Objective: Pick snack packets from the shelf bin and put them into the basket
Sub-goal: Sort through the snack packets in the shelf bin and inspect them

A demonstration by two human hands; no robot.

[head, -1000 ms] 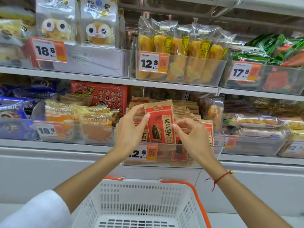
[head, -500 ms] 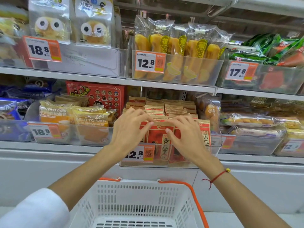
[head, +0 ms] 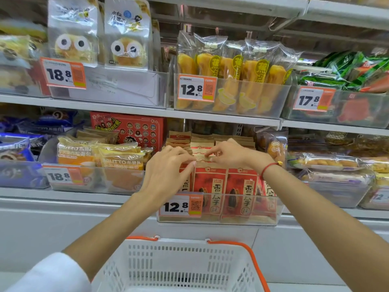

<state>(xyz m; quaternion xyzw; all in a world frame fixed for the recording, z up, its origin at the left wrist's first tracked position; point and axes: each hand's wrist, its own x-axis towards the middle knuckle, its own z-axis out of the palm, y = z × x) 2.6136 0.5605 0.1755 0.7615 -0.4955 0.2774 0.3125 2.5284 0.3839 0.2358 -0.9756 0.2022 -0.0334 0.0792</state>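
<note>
While both hands work at the top edges of the packets, nothing has left the shelf bin [head: 271, 209] yet. Snack packets [head: 210, 186] stand upright in rows inside it, red faces forward, long axis vertical, sealed tops uppermost; the bin sits at the front edge of the lower shelf [head: 63, 196].

Left hand [head: 166, 171]: fingers bent, tips at the top seam of a front-row packet near the bin's left end; it reads as a pinch, not certain. Right hand [head: 229, 154]: thumb and fingertips meet on packet tops a row or two further back, toward the bin's middle. Looks like a pinch grip; which packet, cannot tell.

The packets hang below both grips, so a lift would have to go straight up along their long axis to clear the bin's front wall. Basket [head: 231, 249] waits directly beneath the bin, rim toward the shelf, about equally near to either hand.
</note>
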